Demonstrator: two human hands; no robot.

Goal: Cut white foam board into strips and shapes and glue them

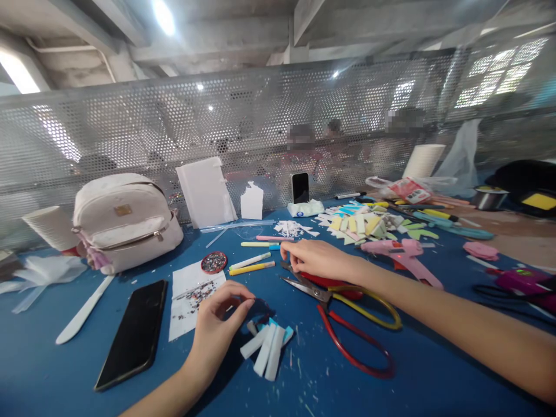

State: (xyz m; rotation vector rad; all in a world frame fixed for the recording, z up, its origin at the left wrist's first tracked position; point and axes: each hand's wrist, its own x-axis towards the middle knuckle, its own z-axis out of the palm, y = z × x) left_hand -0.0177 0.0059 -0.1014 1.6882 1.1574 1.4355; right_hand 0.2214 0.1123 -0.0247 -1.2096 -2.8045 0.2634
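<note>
My left hand (217, 321) hovers low over the blue table (434, 370) with thumb and fingers pinched together; what they hold is too small to make out. Just to its right lie several white and light-blue foam strips (267, 346). My right hand (315, 259) rests palm down farther back, fingers curled, its fingertips near a blue and yellow stick (260, 244). It lies over the blades of red and yellow handled scissors (347, 321). A yellow stick (252, 268) and a white stick (249, 260) lie between the hands.
A black phone (134, 333), white paper with glitter (191, 295), a round glitter lid (214, 262), a white backpack (124, 223) and a white plastic knife (82, 313) are on the left. A pink glue gun (403, 255) and cut foam pieces (365, 223) lie at the right. People sit behind the perforated screen (260, 116).
</note>
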